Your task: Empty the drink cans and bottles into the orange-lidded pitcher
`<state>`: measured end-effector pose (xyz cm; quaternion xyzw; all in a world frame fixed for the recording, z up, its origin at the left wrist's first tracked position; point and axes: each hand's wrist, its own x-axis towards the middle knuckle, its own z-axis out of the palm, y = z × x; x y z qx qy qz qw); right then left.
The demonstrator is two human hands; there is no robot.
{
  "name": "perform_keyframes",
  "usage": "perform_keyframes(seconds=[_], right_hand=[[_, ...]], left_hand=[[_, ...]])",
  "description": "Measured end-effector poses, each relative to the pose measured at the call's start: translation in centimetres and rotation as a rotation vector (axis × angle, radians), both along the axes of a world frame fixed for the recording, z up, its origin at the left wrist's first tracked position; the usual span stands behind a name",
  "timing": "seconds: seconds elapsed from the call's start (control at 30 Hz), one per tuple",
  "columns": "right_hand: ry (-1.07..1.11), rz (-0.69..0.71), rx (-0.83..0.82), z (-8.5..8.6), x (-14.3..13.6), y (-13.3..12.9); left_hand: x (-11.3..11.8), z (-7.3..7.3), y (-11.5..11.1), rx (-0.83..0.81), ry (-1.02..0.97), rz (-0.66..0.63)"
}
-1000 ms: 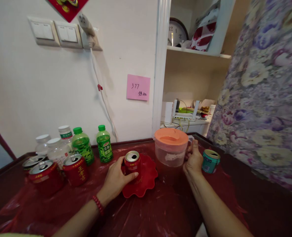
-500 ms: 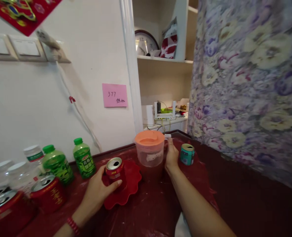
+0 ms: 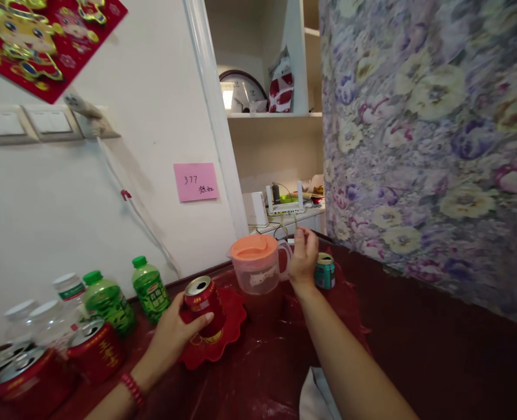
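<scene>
From the head camera, with straight ahead as twelve o'clock, we see a white wall [image 3: 153, 99] at eleven o'clock, bearing a pink note [image 3: 196, 182]. Shelves [image 3: 276, 115] holding a clock [image 3: 243, 96] and a router [image 3: 287, 205] stand at twelve, and a flowered curtain [image 3: 416, 163] hangs at two. Before us spreads a dark table [image 3: 416, 350], partly covered by a thin red plastic sheet [image 3: 258, 361].

At eleven o'clock our left hand [image 3: 173, 326] is clamped around an opened red can [image 3: 203, 306], thumb across its front. The can leans slightly over a wavy-edged red plate [image 3: 230, 315]; we cannot tell whether its base touches.

A lidded jug [image 3: 258, 277] with an orange top stands upright at twelve. Our right hand [image 3: 304, 256] is just beside its handle, at three o'clock from the jug, fingers bent; we cannot tell whether they touch the handle or how far apart they are. Partly hidden behind this hand is a small teal can [image 3: 325, 271].

Towards ten o'clock stand two green bottles [image 3: 150, 290], some white-capped clear bottles [image 3: 52, 326] and three more cans [image 3: 95, 353].
</scene>
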<state>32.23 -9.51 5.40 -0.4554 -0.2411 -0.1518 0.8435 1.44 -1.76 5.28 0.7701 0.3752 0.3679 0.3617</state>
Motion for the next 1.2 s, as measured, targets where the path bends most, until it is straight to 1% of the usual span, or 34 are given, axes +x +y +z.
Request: perform_keyframes(seconds=[0.1, 0.17, 0.23, 0.3, 0.4, 0.53, 0.77, 0.93, 1.07, 1.2], right_hand=[[-0.112, -0.007, 0.101, 3.2, -1.5, -2.0], [-0.210, 0.009, 0.173, 5.4, -3.2, -3.7], [-0.296, 0.026, 0.237, 7.5, -5.1, -5.5], [-0.374, 0.034, 0.306, 9.1, -7.1, -7.1], [-0.461, 0.060, 0.423, 10.6, -9.3, -8.7], [-0.412, 0.102, 0.487, 11.5, -10.2, -9.0], [-0.277, 0.210, 0.425, 12.2, -10.1, -8.2], [-0.256, 0.286, 0.453, 12.9, -10.1, -8.3], [-0.262, 0.293, 0.437, 13.3, -9.1, -8.9], [-0.271, 0.280, 0.402, 13.3, -7.3, -9.9]], left_hand=[[-0.6, 0.0, -0.3, -0.021, -0.006, 0.021], [-1.0, 0.1, -0.4, -0.014, -0.010, 0.029], [-1.5, 0.3, -0.6, -0.010, -0.029, 0.011], [-2.0, 0.6, -0.9, -0.017, -0.045, -0.010], [-2.6, 1.1, -1.7, -0.034, -0.041, -0.014], [-3.3, 1.5, -2.8, -0.034, -0.028, -0.006], [-3.8, 1.4, -3.5, -0.004, -0.013, 0.003], [-3.9, 1.2, -4.1, -0.004, -0.008, -0.044], [-3.5, 1.0, -4.8, 0.043, 0.009, -0.037], [-2.4, 0.6, -5.7, 0.063, -0.003, -0.060]])
